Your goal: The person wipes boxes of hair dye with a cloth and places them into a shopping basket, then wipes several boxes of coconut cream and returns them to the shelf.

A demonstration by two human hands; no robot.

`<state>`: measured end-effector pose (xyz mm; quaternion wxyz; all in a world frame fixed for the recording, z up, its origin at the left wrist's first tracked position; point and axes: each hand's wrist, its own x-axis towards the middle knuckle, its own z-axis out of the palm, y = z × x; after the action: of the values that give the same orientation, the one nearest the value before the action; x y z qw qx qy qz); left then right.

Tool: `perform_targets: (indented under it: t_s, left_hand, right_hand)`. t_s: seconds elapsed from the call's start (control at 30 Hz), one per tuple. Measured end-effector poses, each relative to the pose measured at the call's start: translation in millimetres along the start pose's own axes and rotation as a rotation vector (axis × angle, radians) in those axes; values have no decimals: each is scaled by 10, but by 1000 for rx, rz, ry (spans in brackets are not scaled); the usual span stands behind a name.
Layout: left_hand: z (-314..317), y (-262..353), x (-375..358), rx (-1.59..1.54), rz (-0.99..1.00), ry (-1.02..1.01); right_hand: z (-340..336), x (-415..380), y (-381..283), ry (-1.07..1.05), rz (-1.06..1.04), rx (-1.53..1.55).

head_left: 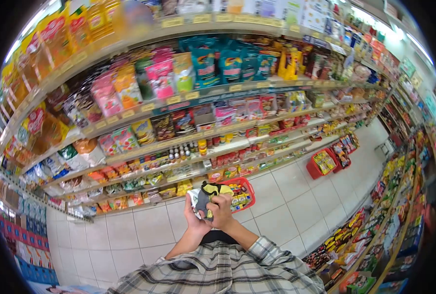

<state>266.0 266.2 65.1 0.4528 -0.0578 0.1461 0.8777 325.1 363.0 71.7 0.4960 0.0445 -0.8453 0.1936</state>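
Both my hands hold one small packet (207,197), grey and yellow with a pale backing, in front of my chest. My left hand (194,217) cups it from below and the left. My right hand (223,210) grips its right side with the fingers curled over it. My forearms come up out of plaid sleeves (218,269). The packet's print is too small to read.
Long shelves (188,95) of snack bags, jars and bottles run along the left of a white-tiled aisle. A red basket (240,193) of goods sits on the floor just beyond my hands, and two more red baskets (326,164) stand farther down. Low racks (375,230) line the right side.
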Motion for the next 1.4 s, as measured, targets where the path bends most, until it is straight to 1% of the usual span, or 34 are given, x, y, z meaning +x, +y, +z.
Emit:
perform_targets:
  t_s: [0.07,0.1,0.2,0.23,0.33,0.37,0.4,0.47,0.5,0.53,0.57,0.6,0.63,0.67,0.7,0.73,0.77,0.8,0.83,0.87,0.9,0.93,1.0,1.07,1.1,1.13,1.17,1.2,1.23,1.33,1.37,1.4]
  left_hand:
    - [143,-193,18,-33,-2,-29]
    - [236,-296,51,-15,48,2]
    - [525,-506,82,-75,101,78]
    - [540,-563,104,-48,79,-14]
    - [645,-713,118,-29,68,-9]
    - [756,-805,113,30,110,-43]
    - [759,-895,137,46,145,-2]
    - [746,-1078,204,72,220,74]
    - [783,-1196,243,83,265,71]
    - [582,-1246,336,89,259,1]
    - [205,-1235,504,92,256,-70]
    - [229,-1271,539,91,258,-138]
    - [257,-1305,580,173,390,-9]
    - [289,-1351,583,189,433,39]
    - [421,-1396,559,205,477,87]
    - [506,-1440,548,222,524,133]
    - [505,-1459,514,130,448,66]
    - [609,-1498,446,101,359,39]
    - [759,-1547,345,70,274,13]
    - [831,-1597,285,38,191,-11]
    - [645,-1618,276,110,139,-140]
    - [536,-1681,250,219,167,-89]
    - [411,-1777,196,437,215,14]
    - [405,-1814,97,612,115,-110]
    - [475,-1886,78,604,117,-106]
    - [658,-1943,-18,705,107,-94]
    - [338,-1915,16,833,90,-145]
    - [330,-1950,14,861,133,-198]
    - [342,-1985,13,886,178,-250]
    - [463,-1976,-3,956,204,-212]
    - [481,-1977,-27,978,210,-198]
    - [480,-1995,-89,998,209,-177]
  right_hand:
    - [-161,-74,152,9,48,4]
    - [-267,-75,238,21,62,14]
    - [-471,-169,528,85,283,12]
    - [-570,-159,606,130,373,65]
    - [-960,-55,694,236,421,129]
    - [-1091,41,666,250,344,124]
    - [-1224,148,623,234,264,141]
    - [-1266,208,583,209,203,163]
    - [-1281,229,597,133,170,173]
    - [-1298,222,609,55,138,184]
    - [-1273,106,640,81,115,143]
    - [-1324,-6,663,2,132,168]
    - [-1382,-107,686,-78,146,195]
    - [-1429,-197,715,-154,158,224]
    - [-1489,-291,764,-186,167,246]
    - [-1554,-365,842,-147,201,319]
    - [-1618,-441,915,-107,236,397]
    - [-1678,-501,985,-67,272,476]
    - [-1767,-478,1028,-17,433,579]
    - [-1856,-432,1109,112,434,555]
    - [-1994,-260,1177,238,437,532]
    - [-2106,-191,1250,263,512,515]
    - [-2349,46,1287,241,638,605]
    - [-2560,320,1231,32,465,674]
    - [-2604,400,1206,-71,372,708]
    - [-2575,413,1176,-220,309,742]
    - [-2521,399,1158,-433,246,730]
    - [-2462,364,1128,-646,180,716]
    - [-2404,282,1072,-832,185,628]
    - [-2212,176,1169,-939,170,696]
    - [-2169,145,1172,-878,161,714]
    - [-2131,91,1173,-894,178,693]
